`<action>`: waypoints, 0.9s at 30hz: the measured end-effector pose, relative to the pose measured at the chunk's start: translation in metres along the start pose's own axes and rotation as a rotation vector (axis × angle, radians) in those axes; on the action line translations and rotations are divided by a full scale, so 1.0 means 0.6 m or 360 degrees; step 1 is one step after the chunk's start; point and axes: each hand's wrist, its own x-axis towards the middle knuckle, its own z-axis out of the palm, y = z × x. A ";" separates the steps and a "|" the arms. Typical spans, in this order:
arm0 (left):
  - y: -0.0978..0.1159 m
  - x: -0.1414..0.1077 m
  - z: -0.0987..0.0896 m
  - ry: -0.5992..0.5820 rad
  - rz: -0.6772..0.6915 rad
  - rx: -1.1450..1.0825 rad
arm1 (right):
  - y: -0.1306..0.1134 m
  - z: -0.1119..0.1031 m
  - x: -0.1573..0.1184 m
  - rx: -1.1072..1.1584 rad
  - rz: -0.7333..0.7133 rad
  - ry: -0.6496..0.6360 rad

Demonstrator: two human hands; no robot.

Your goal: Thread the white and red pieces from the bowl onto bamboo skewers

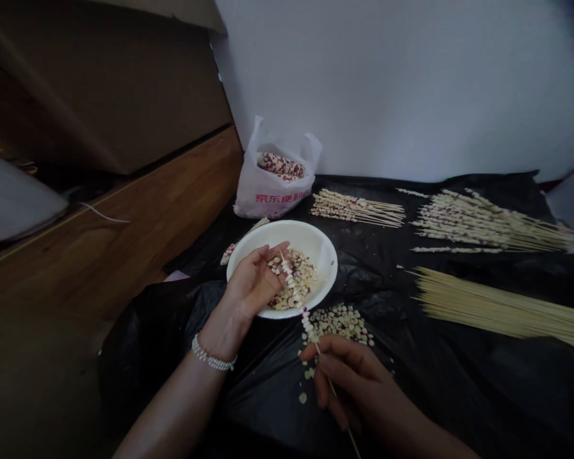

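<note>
My right hand [349, 376] pinches a thin wooden skewer [333, 390] below a row of threaded corn kernels [294, 287]. The skewer slants up and left, its tip close to the fingers of my left hand [253, 280]. That hand is turned palm up over the left side of a white bowl [326, 280], fingers loosely spread. A few kernels seem to lie at its fingers; whether they rest on the hand I cannot tell. Pale and dark red kernels [303, 271] cover the bowl's bottom. More loose kernels [347, 322] lie in a pile beside my right hand.
A white plastic bag [272, 191] holding corn cobs [282, 167] stands behind the bowl. Filled skewers lie in a small bundle [354, 209] and a larger bundle [473, 220]. Bare skewers [497, 303] are at right. Black plastic sheeting [392, 280] lies underneath; a cardboard box [124, 83] stands left.
</note>
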 end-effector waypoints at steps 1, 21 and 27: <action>0.000 0.003 -0.003 0.0012 0.0007 -0.0027 | 0.002 -0.003 0.001 0.0028 -0.0002 0.0003; -0.005 -0.002 0.007 0.0121 0.0094 -0.0044 | 0.007 -0.006 0.003 0.0090 -0.0006 -0.0011; -0.003 -0.007 0.002 -0.0030 -0.0024 0.0006 | 0.009 -0.007 0.002 0.0093 -0.0008 0.0000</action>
